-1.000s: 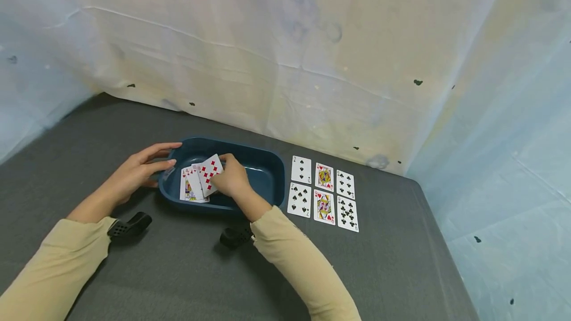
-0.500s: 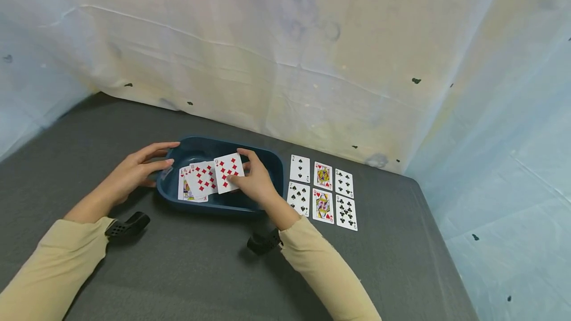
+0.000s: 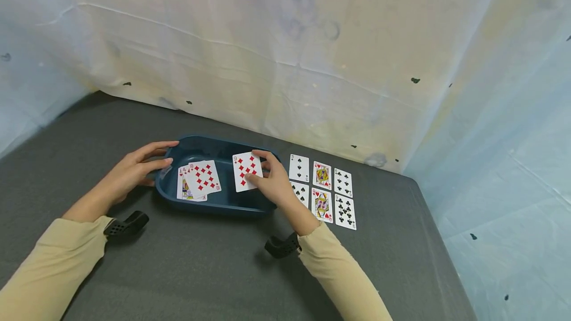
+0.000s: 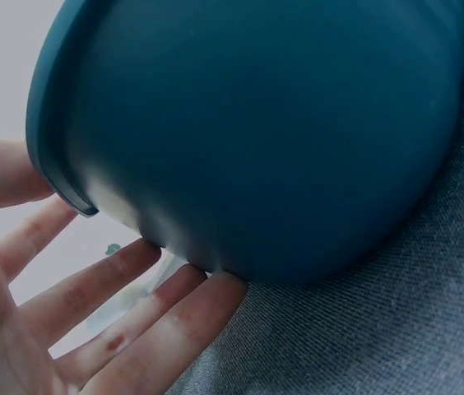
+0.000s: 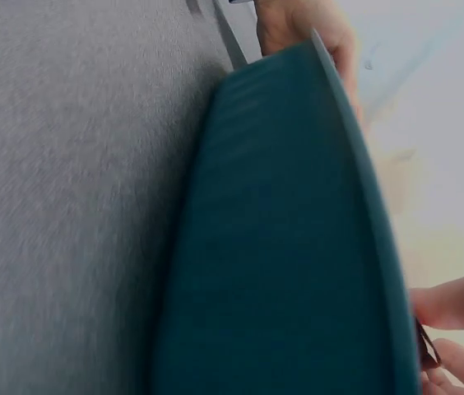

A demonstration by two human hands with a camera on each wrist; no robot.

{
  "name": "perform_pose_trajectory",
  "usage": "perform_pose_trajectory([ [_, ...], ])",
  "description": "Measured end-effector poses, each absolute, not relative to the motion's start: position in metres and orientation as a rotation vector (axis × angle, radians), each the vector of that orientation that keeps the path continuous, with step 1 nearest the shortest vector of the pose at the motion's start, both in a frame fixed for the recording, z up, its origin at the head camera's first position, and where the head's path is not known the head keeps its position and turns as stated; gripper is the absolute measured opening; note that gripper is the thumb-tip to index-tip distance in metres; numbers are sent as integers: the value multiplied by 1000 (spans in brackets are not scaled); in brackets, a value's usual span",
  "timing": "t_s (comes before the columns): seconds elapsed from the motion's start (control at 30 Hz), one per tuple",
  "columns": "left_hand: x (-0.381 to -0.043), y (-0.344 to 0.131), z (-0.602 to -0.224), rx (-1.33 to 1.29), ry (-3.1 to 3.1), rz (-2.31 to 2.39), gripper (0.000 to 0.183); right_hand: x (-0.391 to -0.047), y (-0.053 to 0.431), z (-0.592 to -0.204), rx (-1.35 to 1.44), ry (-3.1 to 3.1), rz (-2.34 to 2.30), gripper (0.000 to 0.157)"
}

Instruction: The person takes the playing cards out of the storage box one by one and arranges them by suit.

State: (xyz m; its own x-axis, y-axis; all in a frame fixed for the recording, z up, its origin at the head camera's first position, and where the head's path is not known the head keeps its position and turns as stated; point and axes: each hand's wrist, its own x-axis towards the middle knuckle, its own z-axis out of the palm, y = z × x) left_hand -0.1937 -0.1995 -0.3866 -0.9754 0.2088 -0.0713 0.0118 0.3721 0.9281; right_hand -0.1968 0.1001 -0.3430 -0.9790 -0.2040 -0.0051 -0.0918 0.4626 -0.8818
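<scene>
Pinching nine of diamonds [image 3: 247, 171] in right hand [image 3: 275, 181]: thumb pressed across face, index at top edge, just left of knuckles. Holding over tray [image 3: 229, 208], apart from other cards; can't tell if touching tray floor. Touching tray end with left hand [image 3: 134, 170], fingers spread and nearly straight against outer wall, thumb at rim. Showing ten of diamonds [image 3: 206, 177] atop overlapping cards [image 3: 185, 190] inside tray, between both sets of fingers, closer to left thumb. Showing six cards [image 3: 322, 175] face up on table [image 3: 214, 266], right of right fingers, partly hiding one behind right hand.
</scene>
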Motion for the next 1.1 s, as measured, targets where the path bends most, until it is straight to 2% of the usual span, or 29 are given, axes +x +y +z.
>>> perform_pose_trajectory([
  [0.53,-195,-201,-388,207,2440,1647,63,-192,172,-344,-144,2648,-1786,56],
  [1.1,-195,-201,-388,195,2451,1633,64,-198,255,-354,131,2832,-1581,57],
])
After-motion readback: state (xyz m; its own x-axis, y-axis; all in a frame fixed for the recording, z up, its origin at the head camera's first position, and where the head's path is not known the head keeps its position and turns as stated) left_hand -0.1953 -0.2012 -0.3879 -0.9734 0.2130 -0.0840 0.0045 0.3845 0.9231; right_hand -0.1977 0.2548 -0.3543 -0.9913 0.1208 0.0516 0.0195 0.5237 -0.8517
